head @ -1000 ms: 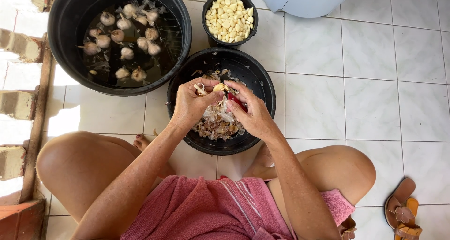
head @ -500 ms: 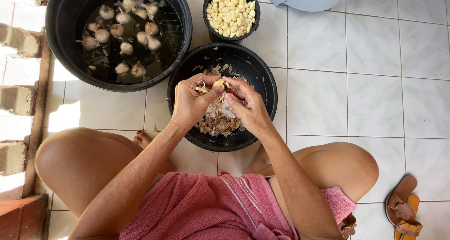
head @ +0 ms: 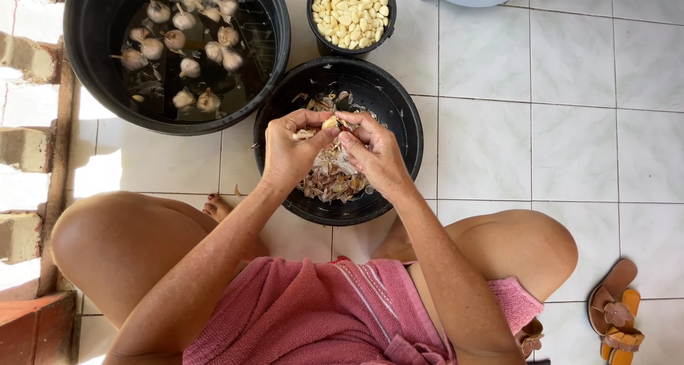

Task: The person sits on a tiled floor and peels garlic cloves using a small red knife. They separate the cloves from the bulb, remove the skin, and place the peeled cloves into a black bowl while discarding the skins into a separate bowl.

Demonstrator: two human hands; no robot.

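A garlic clove (head: 329,123) sits pinched between both hands above the black bowl (head: 399,108) of papery skins (head: 331,176). The left hand (head: 291,151) clenches it while the right hand (head: 374,155) grips it with its fingertips. Farther off stand a small bucket of peeled cloves (head: 350,12) and, to the left, a big tub (head: 92,23) of soaking garlic bulbs (head: 189,67).

Single head-worn view, facing straight down, close above lap and floor (head: 570,87)
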